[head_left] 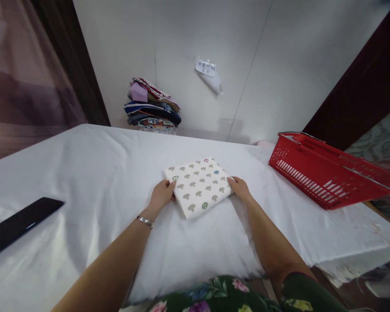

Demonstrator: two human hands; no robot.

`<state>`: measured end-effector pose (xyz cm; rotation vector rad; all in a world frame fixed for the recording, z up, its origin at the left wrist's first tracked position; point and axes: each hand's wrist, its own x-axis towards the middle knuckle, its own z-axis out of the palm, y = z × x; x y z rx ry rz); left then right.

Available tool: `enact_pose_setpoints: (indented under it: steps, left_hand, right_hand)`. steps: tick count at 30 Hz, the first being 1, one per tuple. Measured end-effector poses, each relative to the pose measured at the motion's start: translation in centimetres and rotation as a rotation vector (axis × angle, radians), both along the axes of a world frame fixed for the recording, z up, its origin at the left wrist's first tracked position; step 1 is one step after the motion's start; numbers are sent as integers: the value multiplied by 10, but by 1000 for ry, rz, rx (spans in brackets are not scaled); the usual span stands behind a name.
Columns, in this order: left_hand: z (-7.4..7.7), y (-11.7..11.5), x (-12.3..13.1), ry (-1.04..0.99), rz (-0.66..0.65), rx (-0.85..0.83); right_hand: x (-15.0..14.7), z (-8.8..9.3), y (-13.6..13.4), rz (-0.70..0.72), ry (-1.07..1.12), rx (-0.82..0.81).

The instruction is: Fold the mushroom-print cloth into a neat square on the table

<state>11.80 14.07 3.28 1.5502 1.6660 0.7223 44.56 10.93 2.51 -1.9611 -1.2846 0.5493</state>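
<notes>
- While both hands flank it, a folded cloth (199, 186) with a mushroom print sits mid-table, between the forearms, its corners turned at a slant to the wearer.
- Left hand (162, 193): pinched on the cloth's left edge, thumb uppermost, other fingers mostly hidden. Silver bracelet (145, 221) at that wrist.
- Right hand (240, 188): closed on the opposite edge near its corner; how far the fingers reach underneath, cannot tell.
- Whether the cloth rests fully on the white table cover (100, 169) or is slightly raised, cannot tell.
- Step in hand, as I judge it: handling a finished flat bundle, squaring or shifting it; folding looks done.
- Next move, my reading: calls for both edges kept level and even pressure, so the layers don't slip or open.
- Around: stack of folded clothes (152, 108) beyond, against the wall (182, 34); red basket (331, 173) off to the right; dark flat object (22, 221) well to the left.
</notes>
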Motion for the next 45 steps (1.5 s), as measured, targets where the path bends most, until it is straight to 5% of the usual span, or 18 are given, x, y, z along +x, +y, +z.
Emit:
enact_pose_setpoints:
  steps: [5, 12, 18, 25, 29, 32, 36, 39, 42, 45]
  left_hand:
    - [5, -3, -1, 282, -23, 123]
    - [6, -7, 1, 365, -37, 121]
    - [5, -9, 2, 405, -71, 117]
    - [5, -4, -2, 293, -101, 47]
    - [12, 1, -12, 249, -51, 24]
    - [20, 5, -10, 360, 45, 248]
    - [26, 17, 11, 500, -162, 560]
    - [19, 30, 25, 583, -262, 487]
    - [2, 42, 26, 538, -204, 299]
    - [-11, 45, 22, 470, -165, 293]
  right_hand:
    - [7, 11, 8, 4, 122, -82]
    - [12, 29, 22, 63, 341, -234]
    - [21, 18, 21, 92, 436, -28]
    - [15, 19, 18, 134, -57, -136]
    - [-4, 32, 22, 242, -391, 52]
    - [-28, 39, 29, 425, -443, 198]
    - [-62, 38, 53, 622, -499, 164]
    - [-76, 32, 74, 689, -568, 38]
    - [-78, 24, 89, 706, -599, -72]
    - [-76, 17, 93, 712, -600, -89]
